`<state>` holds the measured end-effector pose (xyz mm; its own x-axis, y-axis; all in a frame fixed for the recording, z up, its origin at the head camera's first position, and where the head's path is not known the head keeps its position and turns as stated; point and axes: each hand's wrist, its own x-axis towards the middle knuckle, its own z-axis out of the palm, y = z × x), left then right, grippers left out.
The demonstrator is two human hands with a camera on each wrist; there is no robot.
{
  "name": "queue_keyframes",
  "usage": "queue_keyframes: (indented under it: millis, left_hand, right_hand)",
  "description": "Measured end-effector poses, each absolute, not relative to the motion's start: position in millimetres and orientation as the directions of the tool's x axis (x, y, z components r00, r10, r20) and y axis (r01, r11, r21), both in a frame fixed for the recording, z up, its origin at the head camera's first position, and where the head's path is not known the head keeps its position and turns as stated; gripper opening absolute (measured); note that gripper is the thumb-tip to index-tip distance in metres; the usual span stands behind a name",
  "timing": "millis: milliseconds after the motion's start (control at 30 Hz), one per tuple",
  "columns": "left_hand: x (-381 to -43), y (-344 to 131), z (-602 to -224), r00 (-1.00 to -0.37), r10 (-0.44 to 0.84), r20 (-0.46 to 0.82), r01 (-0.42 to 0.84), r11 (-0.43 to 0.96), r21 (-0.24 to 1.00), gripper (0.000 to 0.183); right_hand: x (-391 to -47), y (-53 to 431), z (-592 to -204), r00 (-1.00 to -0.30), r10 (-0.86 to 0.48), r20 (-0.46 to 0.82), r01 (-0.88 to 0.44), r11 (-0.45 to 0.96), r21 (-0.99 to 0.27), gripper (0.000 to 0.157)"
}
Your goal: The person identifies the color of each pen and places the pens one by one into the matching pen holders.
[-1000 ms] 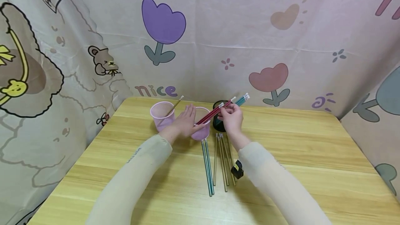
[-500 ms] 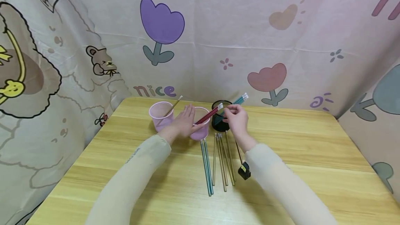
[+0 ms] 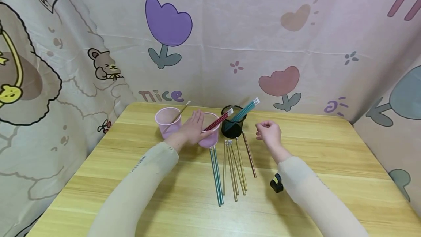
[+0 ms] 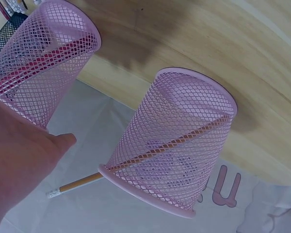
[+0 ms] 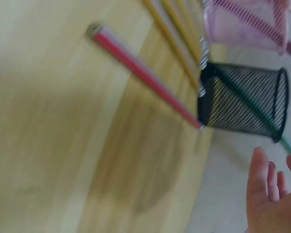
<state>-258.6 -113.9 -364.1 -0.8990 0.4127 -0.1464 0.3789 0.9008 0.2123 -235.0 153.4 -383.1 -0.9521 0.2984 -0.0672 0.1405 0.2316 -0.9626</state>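
My left hand (image 3: 190, 129) rests with extended fingers at the rim of the middle pink mesh pencil cup (image 3: 208, 141), where red pencils (image 3: 218, 120) with white erasers lean. To its left, another pink mesh cup (image 4: 172, 141) holds one gold pencil (image 4: 82, 182). My right hand (image 3: 269, 134) hovers right of the black mesh cup (image 3: 231, 130), its fingers loosely bent and holding nothing. Teal pencils (image 3: 245, 110) lean out of the black cup. Nearest to the right hand on the table lies a single red pencil (image 3: 249, 154).
In front of the cups, several gold pencils (image 3: 235, 171) lie side by side on the wooden table (image 3: 322, 145). Left of them are two teal pencils (image 3: 216, 176). A printed cloth (image 3: 223, 21) hangs along the table's back edge.
My right hand has let go of a red pencil at the middle pink cup and drawn away to the right, past the black cup. My left hand has stayed on the cup.
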Motion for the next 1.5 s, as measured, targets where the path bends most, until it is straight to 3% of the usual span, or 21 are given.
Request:
queue_keyframes:
  millis: [233,467,733,933,1067,1233,1500]
  left_hand:
    - [-258.4,-115.6,-363.1,-0.899,0.409,-0.155,0.376,0.904,0.203,0.089]
    - [-257.4,-115.6,-363.3,-0.897,0.415,-0.152,0.382,0.901,0.208,0.089]
    - [-257.0,-112.8,-363.0,-0.898,0.414,-0.150,0.383,0.902,0.199,0.089]
    - [-257.2,-111.7,-362.3,-0.900,0.407,-0.153,0.375,0.905,0.201,0.089]
    - [-257.9,-111.7,-362.0,-0.901,0.406,-0.151,0.373,0.905,0.207,0.088]
    - [-258.4,-111.9,-362.7,-0.900,0.408,-0.152,0.376,0.905,0.198,0.089]
    - [-256.7,-113.6,-361.6,-0.899,0.408,-0.160,0.376,0.905,0.198,0.089]
  right_hand:
    - [-235.5,159.5,-392.6,-0.966,0.206,-0.160,0.240,0.462,-0.854,0.017]
    - [-235.6,149.7,-409.6,-0.984,0.109,-0.140,0.176,0.703,-0.689,0.020]
    - [-237.0,139.1,-420.6,-0.985,0.100,-0.141,0.166,0.780,-0.604,0.042]
    - [-238.6,135.9,-418.3,-0.987,0.068,-0.147,0.138,0.834,-0.535,0.042]
    - [-241.5,137.2,-417.2,-0.976,0.062,-0.208,0.175,0.789,-0.588,0.031]
    - [-243.8,146.8,-421.2,-0.943,0.032,-0.332,0.279,0.622,-0.731,0.016]
    - [-237.2,163.2,-412.1,-0.887,-0.034,-0.460,0.424,0.334,-0.842,0.016]
